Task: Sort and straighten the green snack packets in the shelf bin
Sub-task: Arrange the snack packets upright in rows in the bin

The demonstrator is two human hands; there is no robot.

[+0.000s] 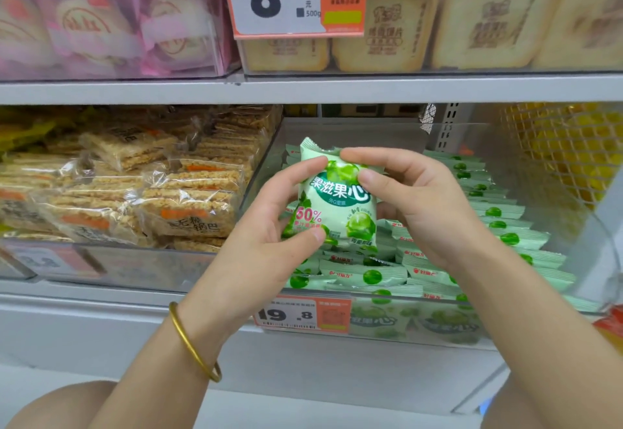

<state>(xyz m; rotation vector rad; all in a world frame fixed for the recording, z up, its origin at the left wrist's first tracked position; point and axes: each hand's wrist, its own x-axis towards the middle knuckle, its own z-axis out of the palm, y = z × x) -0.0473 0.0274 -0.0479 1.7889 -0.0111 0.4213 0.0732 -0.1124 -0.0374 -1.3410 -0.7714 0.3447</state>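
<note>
plainly "50%" on green packet

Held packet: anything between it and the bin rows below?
Nothing visible. The left hand and right hand hold the packet above the open-topped bin, over the stacked packets. The clear front wall sits lower, out of the path down.

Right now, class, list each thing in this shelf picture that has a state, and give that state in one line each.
held green packet: upright, lifted above the bin, print facing us.
left hand: grips the packet's left side.
right hand: pinches its upper right.
binned green packets: right row neatly overlapped, front ones jumbled.
</note>
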